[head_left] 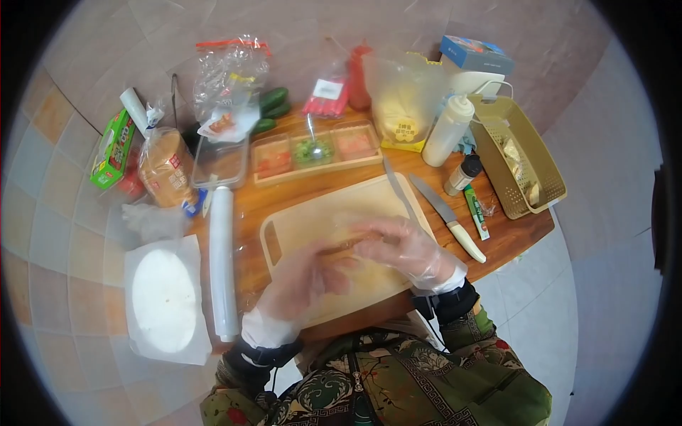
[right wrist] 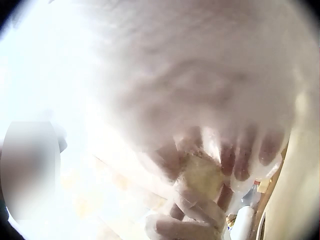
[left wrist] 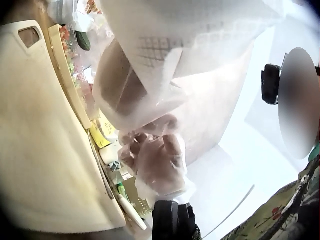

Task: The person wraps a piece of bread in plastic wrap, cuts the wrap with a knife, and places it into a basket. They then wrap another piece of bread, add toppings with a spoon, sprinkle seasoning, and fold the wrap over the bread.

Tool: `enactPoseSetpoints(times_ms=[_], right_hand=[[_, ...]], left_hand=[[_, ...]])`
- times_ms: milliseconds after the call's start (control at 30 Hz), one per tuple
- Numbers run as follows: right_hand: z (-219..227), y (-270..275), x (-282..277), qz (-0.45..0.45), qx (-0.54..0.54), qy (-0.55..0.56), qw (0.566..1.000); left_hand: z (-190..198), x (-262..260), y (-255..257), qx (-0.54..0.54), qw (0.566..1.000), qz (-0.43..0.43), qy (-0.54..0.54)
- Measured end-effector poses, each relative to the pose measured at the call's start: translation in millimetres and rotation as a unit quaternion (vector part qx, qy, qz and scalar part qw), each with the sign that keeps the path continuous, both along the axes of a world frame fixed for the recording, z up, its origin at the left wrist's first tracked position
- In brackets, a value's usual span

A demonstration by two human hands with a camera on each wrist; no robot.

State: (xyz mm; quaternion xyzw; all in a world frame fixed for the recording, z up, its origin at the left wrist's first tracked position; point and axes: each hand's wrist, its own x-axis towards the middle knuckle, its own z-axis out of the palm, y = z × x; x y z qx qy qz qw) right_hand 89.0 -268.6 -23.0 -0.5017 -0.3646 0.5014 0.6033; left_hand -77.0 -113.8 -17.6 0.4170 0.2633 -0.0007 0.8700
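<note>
Both hands wear clear plastic gloves and are close together over the pale cutting board (head_left: 291, 220). The left hand (head_left: 305, 273) is blurred in the head view; its curled fingers show low in the right wrist view. Opposite it, the right hand (head_left: 408, 252) reaches in with bent fingers. Between the two cupped hands is a pale yellow lump (right wrist: 202, 175), mostly covered by the fingers; what food it is, I cannot tell. A knife (head_left: 400, 186) lies along the board's far right edge, and a second knife (head_left: 447, 213) with a cream handle lies right of it.
Behind the board stands a three-part tray (head_left: 320, 172) of red, green and pink bits. At left are a plastic wrap roll (head_left: 222, 263), a white oval (head_left: 167, 298) on paper and bagged bread (head_left: 167, 167). A squeeze bottle (head_left: 447, 131), spice shaker (head_left: 462, 175) and basket (head_left: 550, 195) stand right.
</note>
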Motion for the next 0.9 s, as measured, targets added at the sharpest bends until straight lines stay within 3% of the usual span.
enactPoseSetpoints(times_ms=[133,233,300,500,533,600,667,767,833,900], right_hand=[[6,-3,-8,-0.083,-0.013,-0.021,0.996],[6,-3,-11,-0.097,-0.035,0.005,0.995],[-4,-3,-13,-0.096,-0.027,0.004,0.995],[5,-7,-21,-0.098,-0.021,0.004,0.995],[8,-9,-21,-0.095,-0.016,0.001,0.995],[0,-10,-17,-0.099,0.031,-0.062,0.993],[-4,-11,-17,-0.101,0.078,-0.124,0.984],[-4,-7,-21,-0.103,0.103,-0.076,0.986],[-1,0,-25,-0.133,0.197,-0.014,0.971],[6,0,-29,-0.134,0.181,0.031,0.974]], left_hand=[[-2,-3,5,-0.023,0.999,-0.033,-0.026],[-4,-7,-1,0.058,0.998,0.007,0.000],[-5,-6,-13,0.140,0.985,0.083,-0.050],[-7,-7,-11,0.217,0.974,0.044,-0.050],[-3,-10,-13,0.217,0.974,0.043,-0.052],[9,-16,-17,0.048,0.987,0.102,-0.113],[7,-16,-16,0.083,0.987,0.092,-0.100],[1,-12,-13,0.161,0.979,0.078,-0.096],[3,-10,-14,0.204,0.970,0.075,-0.106],[9,-10,-18,0.254,0.956,0.085,-0.124]])
